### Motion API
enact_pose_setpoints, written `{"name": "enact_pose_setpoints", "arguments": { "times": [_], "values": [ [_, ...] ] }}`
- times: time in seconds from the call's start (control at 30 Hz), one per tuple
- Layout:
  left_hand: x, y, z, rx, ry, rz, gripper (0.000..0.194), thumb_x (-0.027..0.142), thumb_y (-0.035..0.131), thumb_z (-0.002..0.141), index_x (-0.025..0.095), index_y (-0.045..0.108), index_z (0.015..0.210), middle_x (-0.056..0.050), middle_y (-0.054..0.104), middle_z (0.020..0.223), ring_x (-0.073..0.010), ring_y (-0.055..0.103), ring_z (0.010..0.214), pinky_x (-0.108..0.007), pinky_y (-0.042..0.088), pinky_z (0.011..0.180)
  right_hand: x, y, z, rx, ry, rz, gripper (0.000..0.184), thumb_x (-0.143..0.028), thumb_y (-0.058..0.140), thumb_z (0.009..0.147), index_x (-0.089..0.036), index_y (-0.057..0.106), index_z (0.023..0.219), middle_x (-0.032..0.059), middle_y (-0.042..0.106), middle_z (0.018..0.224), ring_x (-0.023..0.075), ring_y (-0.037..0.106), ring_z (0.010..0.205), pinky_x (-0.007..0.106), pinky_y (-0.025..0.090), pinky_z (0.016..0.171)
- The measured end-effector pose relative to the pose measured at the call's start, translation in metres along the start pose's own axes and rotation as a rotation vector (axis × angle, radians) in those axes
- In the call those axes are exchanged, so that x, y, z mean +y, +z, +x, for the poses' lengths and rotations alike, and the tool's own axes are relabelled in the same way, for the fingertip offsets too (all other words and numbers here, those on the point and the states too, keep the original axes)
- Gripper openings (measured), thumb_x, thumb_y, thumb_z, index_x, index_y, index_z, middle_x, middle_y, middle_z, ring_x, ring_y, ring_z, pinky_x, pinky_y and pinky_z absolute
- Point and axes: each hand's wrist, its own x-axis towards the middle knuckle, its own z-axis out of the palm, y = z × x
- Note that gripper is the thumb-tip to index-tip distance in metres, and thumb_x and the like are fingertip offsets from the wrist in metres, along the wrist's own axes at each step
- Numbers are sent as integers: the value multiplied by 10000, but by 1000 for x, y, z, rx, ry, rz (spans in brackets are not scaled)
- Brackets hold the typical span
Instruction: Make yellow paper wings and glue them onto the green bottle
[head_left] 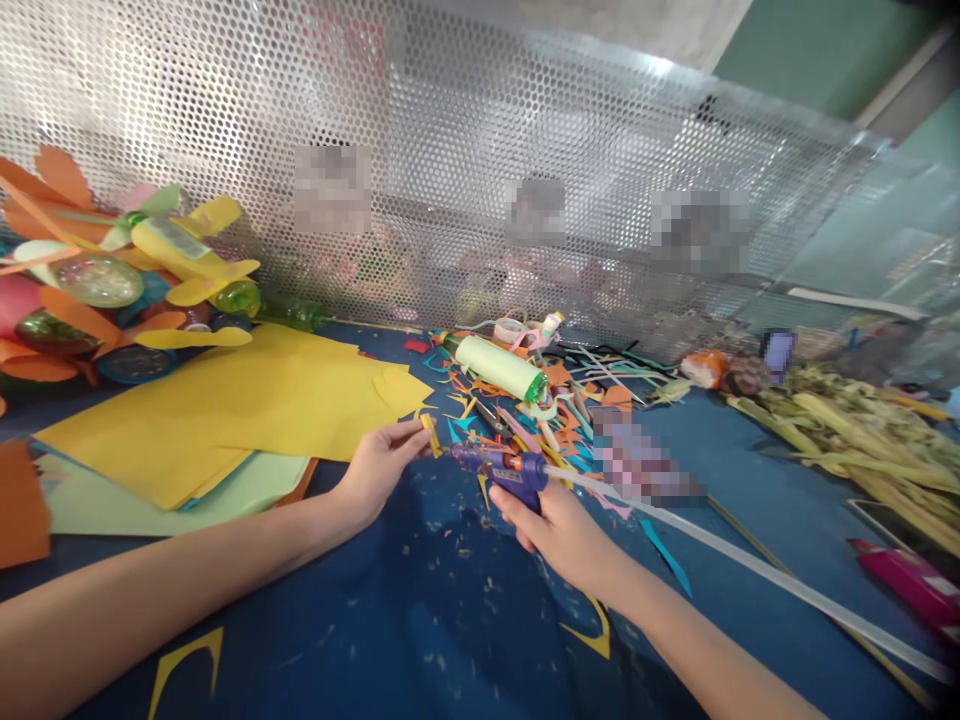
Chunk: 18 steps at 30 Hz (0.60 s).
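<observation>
My left hand (382,465) pinches a small folded strip of yellow paper (430,436) between thumb and fingertips. My right hand (559,530) is wrapped round the handle of a purple hot glue gun (501,468). The gun's nozzle points left and sits close to the yellow strip; whether they touch I cannot tell. From the back of the gun a long whitish glue stick (720,545) runs toward the lower right. Beyond the gun lies a green bottle wrapped in pale green paper (499,367), on its side among paper scraps.
Yellow paper sheets (292,390) lie at left over pale green ones. Bottles with paper petals (97,280) are piled at the far left. A perforated metal screen (450,150) stands behind the blue table (420,620). Dried husks (862,430) and a magenta object (904,585) are at right.
</observation>
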Motion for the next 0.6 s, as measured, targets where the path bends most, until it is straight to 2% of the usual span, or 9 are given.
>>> {"name": "enact_pose_setpoints", "arguments": {
  "times": [0.2,0.43,0.6],
  "values": [
    [-1,-1,0,-9,11,9,277,352,644,703,132,695,863,-64,684,848,-206,601,833,-329,448,813,1,-1,0,-3,17,-87,392,-532,345,863,-198,432,677,-51,432,499,106,479,462,218,349,477],
    [0,0,-1,8,13,13,253,333,637,715,126,690,851,-57,670,798,-181,587,786,-314,448,800,-1,-3,0,-1,-4,-76,372,-515,357,864,-199,449,690,-52,437,492,108,483,458,221,349,475],
    [0,0,-1,33,1,-2,251,332,648,702,129,690,842,-54,671,796,-157,576,738,-292,451,772,-2,-5,1,-4,64,42,370,-508,412,838,-191,460,653,-56,432,450,95,450,405,210,330,428]
  ]
}}
